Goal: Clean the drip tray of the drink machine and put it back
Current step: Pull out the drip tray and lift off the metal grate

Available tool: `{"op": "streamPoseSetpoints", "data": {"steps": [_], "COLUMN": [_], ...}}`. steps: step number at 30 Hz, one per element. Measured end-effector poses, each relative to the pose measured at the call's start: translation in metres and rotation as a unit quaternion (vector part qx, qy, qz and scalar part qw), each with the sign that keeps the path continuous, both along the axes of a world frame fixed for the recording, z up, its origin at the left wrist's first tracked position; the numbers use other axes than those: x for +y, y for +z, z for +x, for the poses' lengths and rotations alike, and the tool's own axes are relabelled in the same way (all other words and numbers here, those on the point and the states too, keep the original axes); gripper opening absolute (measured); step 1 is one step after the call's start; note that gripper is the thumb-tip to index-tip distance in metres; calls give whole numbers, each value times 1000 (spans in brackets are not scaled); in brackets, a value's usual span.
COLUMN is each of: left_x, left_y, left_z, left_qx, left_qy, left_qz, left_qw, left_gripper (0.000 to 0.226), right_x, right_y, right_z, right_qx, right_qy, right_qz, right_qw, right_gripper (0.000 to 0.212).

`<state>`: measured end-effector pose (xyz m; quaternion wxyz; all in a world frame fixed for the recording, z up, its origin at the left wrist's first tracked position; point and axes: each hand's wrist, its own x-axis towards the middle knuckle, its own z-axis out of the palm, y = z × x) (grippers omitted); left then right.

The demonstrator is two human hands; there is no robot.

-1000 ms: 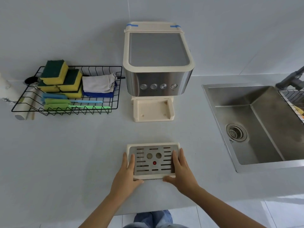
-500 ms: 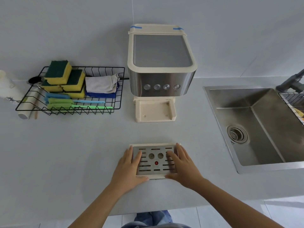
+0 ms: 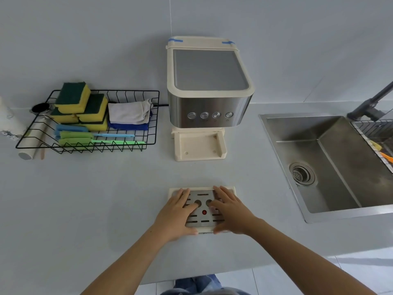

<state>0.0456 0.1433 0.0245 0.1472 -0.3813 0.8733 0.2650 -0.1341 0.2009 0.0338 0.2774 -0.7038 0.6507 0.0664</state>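
The drip tray [image 3: 203, 218], a cream plastic frame with a slotted metal grate and a red dot, lies flat on the grey counter near its front edge. My left hand [image 3: 178, 216] covers the tray's left part, fingers spread over the grate and thumb at the front rim. My right hand [image 3: 230, 213] mirrors it on the right part. Both index fingers reach toward the grate's two round holes. The drink machine [image 3: 208, 90] stands behind against the wall, and its cream base slot [image 3: 198, 146] holds nothing.
A black wire rack [image 3: 127, 91] at the back left holds yellow-green sponges [image 3: 80, 103], folded cloths [image 3: 129, 112] and brushes. A steel sink [image 3: 331, 162] with a dark faucet [image 3: 374, 103] lies to the right. A white roll lies left of the rack.
My hands have slid from the tray's outer sides inward onto the metal grate, fingers now spread over it. The tray has stayed in about the same spot on the counter.
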Motion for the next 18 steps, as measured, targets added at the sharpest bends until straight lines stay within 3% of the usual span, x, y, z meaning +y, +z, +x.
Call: {"op": "streamPoseSetpoints", "data": {"steps": [7, 18], "left_x": [-3, -9], "left_y": [0, 21], "left_z": [-2, -20], "left_qx": [22, 33], "left_qy": [-16, -50], "left_qz": [-15, -55], "left_qw": [1000, 997], "left_gripper": [65, 66], "right_x": [0, 1], "right_y": [3, 19], "right_z": [5, -16], "right_qx": [17, 46], "right_qy": [1, 2], "right_qz": [-29, -61], "right_qw": [999, 997], "right_gripper": [65, 66]}}
